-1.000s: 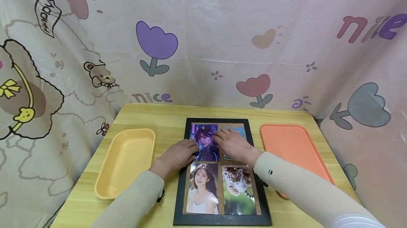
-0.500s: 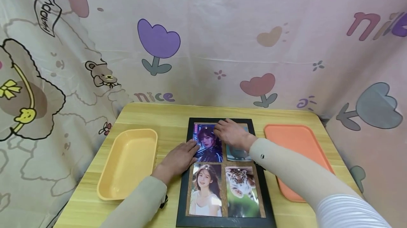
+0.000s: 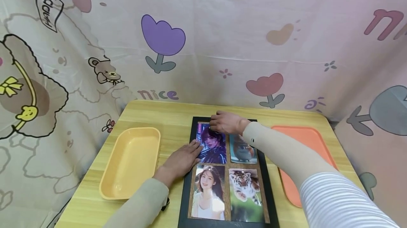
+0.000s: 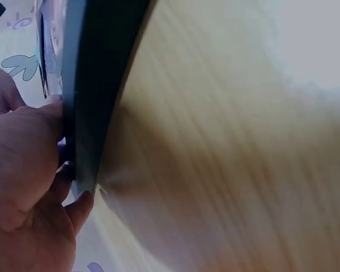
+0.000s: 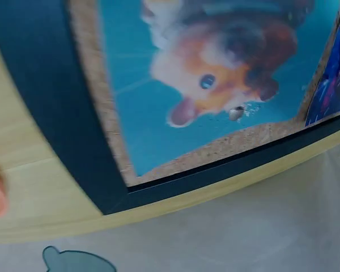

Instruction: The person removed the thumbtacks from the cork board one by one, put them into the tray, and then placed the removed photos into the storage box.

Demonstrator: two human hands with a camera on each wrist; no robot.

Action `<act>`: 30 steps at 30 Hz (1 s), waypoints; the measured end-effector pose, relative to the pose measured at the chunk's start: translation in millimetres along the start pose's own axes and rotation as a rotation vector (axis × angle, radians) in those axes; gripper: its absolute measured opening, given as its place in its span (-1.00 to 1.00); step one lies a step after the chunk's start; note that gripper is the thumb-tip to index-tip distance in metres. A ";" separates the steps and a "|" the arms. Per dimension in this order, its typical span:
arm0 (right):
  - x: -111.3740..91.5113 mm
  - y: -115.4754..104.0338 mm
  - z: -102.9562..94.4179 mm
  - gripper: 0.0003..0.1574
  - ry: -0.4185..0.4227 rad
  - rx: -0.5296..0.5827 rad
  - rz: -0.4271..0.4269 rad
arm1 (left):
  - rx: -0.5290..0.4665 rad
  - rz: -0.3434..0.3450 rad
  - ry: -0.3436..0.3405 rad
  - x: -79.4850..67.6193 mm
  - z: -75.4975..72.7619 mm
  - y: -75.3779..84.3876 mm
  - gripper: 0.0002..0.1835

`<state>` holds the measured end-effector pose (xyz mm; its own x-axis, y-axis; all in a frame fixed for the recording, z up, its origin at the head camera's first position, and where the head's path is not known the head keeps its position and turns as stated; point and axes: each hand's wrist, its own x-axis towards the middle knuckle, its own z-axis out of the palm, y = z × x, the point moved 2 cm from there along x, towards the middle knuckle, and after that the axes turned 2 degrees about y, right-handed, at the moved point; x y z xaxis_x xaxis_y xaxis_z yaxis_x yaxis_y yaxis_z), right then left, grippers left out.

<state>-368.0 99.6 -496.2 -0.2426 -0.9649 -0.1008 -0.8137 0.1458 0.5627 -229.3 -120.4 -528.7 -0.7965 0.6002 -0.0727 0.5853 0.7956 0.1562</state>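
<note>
Black frame [image 3: 185, 203] has the left hand [image 3: 180, 161] just resting across its left edge, fingers straightish. Purple photo [image 3: 212, 150] lies right of those, long axis pointing away; right hand [image 3: 226, 122] is over its far end, can't tell the grip tbh.

The head camera looks forward and down from the near side of the rectangular black-framed cork board [image 3: 184, 199], farthest off of the three, taking in the oblong yellow plastic tray [image 3: 133, 164] left of the board and the pale printed fabric curtain [image 3: 216, 26] beyond it. The left wrist camera sits close beside the board's left edge, strongly tilted; it and the head view share that edge and the bare left hand [image 3: 180, 159]. The right wrist camera looks down close over the board's far right corner, nearly upside down, sharing the glossy blue animal print [image 5: 204, 62] with the head view.
</note>
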 end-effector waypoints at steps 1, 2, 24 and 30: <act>2.8 2.2 2.1 -0.71 0.006 0.007 -0.004 | -0.003 0.001 0.007 -0.2 0.8 0.0 -0.40; 5.5 3.4 3.5 -0.72 0.014 0.011 -0.007 | -0.004 0.002 0.013 -0.7 1.4 0.2 -0.40; 32.5 12.4 13.4 -0.74 0.054 -0.001 -0.107 | -0.003 -0.008 0.030 -0.8 2.6 0.2 -0.42; 33.4 13.3 16.5 -0.71 0.035 -0.002 -0.127 | -0.026 -0.012 0.022 -0.5 4.5 0.0 -0.41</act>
<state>-395.7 72.9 -505.6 -0.1192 -0.9826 -0.1424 -0.8357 0.0218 0.5487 -228.3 -120.3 -533.2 -0.8069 0.5882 -0.0535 0.5715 0.8005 0.1805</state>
